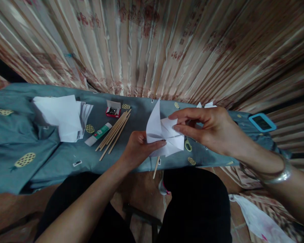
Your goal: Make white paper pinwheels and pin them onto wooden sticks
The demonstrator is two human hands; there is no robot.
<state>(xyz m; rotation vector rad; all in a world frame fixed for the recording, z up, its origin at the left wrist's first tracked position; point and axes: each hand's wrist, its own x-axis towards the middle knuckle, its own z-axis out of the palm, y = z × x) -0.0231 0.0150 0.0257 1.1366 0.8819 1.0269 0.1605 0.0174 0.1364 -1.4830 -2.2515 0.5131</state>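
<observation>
The white paper pinwheel [176,143] is held up in front of the middle of the cloth-covered table [138,118], toward the near edge. The left hand [142,145] is closed on it, thumb flat near the centre and fingers behind the paper. The right hand [205,125] pinches an upper-right blade between thumb and index finger. A thin stick [156,168] shows below the pinwheel, its lower end seen beyond the near edge; how it joins the paper is hidden.

Plain cloth separates the pinwheel from the bundle of wooden sticks [114,133] on its left, which runs slantwise from near the far edge toward the near one. A glue stick [98,134] lies just beside the bundle, and an opened small red box [114,104] with metal bits sits by the bundle's upper end. A stack of white paper [63,118] spreads toward the left end. The scissors [188,145] lie partly hidden under the pinwheel's right side. Folded white paper [210,105] rests at the far edge behind the right hand, and a blue-framed tablet [262,122] lies toward the right end.

The grey-green cloth has yellow pineapple prints and wrinkles at the left. A pleated, patterned curtain [147,50] hangs along the far edge; dark-clothed knees [197,202] meet the near edge.
</observation>
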